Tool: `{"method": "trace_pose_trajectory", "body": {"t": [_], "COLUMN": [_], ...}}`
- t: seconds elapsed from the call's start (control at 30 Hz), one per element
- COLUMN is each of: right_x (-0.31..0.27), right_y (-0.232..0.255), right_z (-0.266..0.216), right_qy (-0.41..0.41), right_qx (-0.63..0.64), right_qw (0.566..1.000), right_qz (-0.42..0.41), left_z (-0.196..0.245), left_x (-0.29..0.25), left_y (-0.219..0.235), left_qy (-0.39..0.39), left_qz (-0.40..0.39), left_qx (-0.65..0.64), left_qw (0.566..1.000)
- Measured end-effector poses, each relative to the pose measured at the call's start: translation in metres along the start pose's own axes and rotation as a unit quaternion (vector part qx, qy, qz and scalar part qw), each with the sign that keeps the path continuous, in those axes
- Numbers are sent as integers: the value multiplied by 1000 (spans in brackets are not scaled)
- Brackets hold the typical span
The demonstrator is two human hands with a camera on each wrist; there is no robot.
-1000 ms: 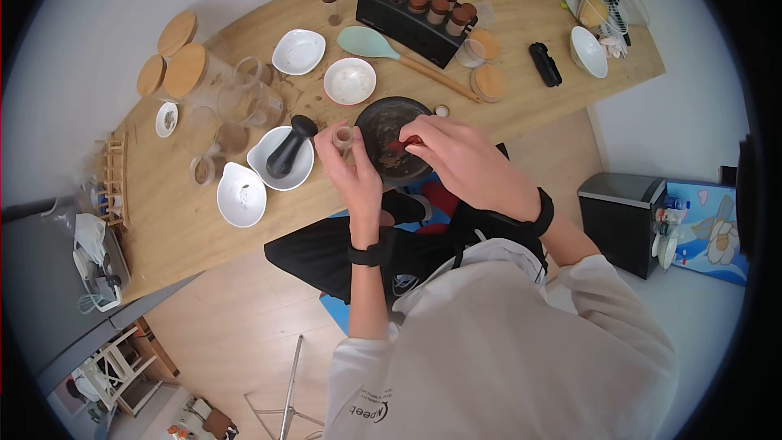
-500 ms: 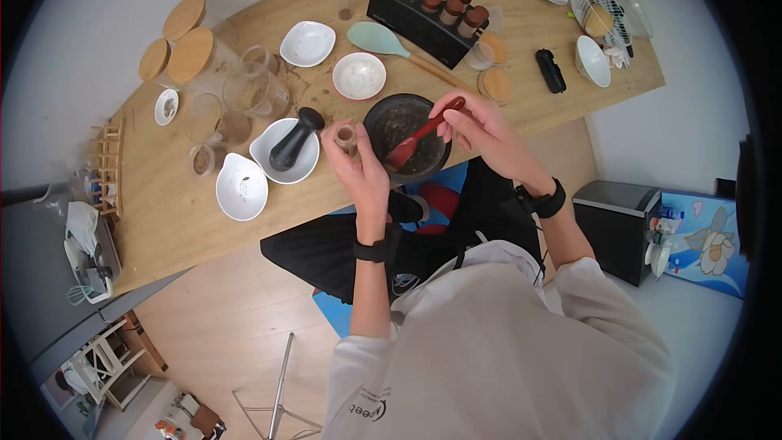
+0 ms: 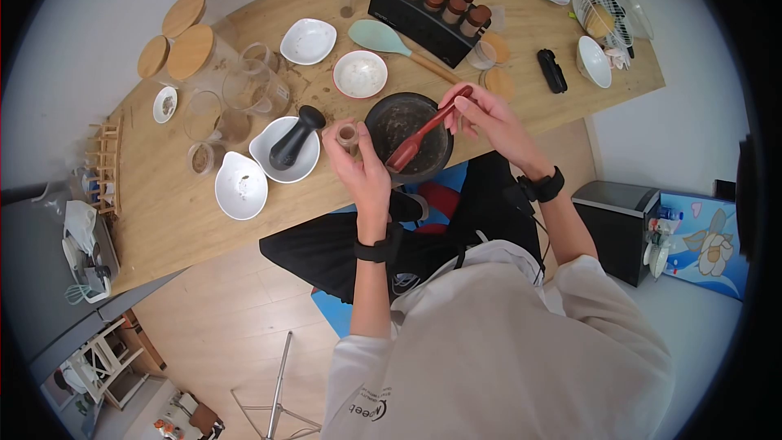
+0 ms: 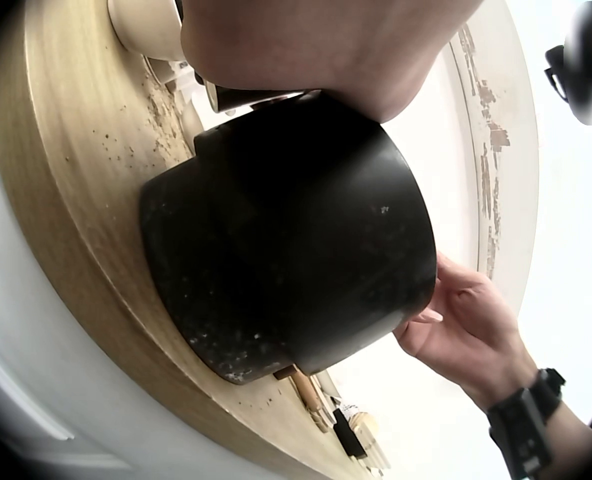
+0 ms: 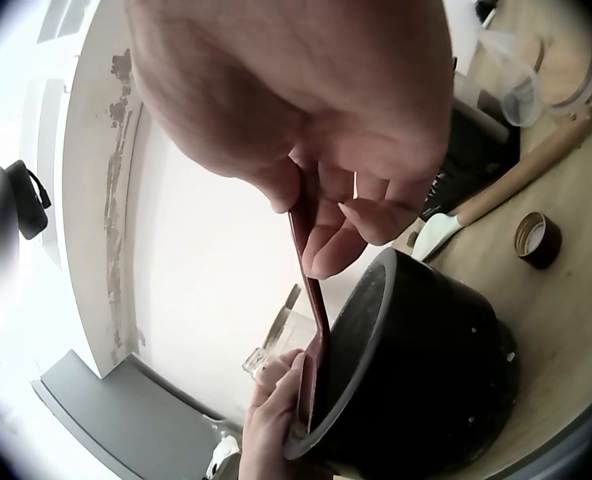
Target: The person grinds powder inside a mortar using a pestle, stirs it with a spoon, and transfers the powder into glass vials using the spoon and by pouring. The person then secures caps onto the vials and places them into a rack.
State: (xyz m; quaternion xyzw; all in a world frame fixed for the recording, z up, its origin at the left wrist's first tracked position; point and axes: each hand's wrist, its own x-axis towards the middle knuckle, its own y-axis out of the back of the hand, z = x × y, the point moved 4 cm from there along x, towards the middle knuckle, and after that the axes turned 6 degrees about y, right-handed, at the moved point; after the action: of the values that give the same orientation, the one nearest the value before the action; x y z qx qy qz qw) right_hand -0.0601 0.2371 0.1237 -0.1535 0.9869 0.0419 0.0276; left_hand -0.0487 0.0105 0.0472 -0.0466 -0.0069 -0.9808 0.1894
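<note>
My right hand pinches a red scoop near the end of its handle. The scoop's head lies over the left inner side of a black mortar, whose inside carries brown residue. In the right wrist view the scoop slants down to the mortar's rim. My left hand grips a small uncapped glass jar upright, right beside the mortar's left rim. From the left wrist, the mortar's dark outer wall fills the middle and hides the scoop.
A white bowl with a black pestle stands left of the jar. Beyond the mortar are a red-rimmed bowl, a green spatula and a black rack of capped jars. A brown cap lies near the mortar.
My right hand has drawn back from over the mortar to its right, bringing the scoop into sight. Since then the scoop has turned slightly. The left hand still holds the jar beside the mortar.
</note>
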Motion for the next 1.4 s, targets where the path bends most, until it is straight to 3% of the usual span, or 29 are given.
{"method": "trace_pose_trajectory", "body": {"t": [0.37, 0.7, 1.4], "right_x": [3, 9, 1], "right_y": [4, -3, 0], "right_z": [5, -5, 11], "right_qy": [-58, -38, -109], "right_qx": [33, 14, 35], "right_qw": [998, 999, 992], "right_qz": [-2, -10, 60], "left_z": [1, -1, 9], "left_x": [0, 0, 2], "left_y": [0, 0, 3], "left_qy": [-15, -18, -39], "left_qz": [-4, -4, -4], "left_qx": [4, 22, 45], "left_qw": [1000, 1000, 998]}}
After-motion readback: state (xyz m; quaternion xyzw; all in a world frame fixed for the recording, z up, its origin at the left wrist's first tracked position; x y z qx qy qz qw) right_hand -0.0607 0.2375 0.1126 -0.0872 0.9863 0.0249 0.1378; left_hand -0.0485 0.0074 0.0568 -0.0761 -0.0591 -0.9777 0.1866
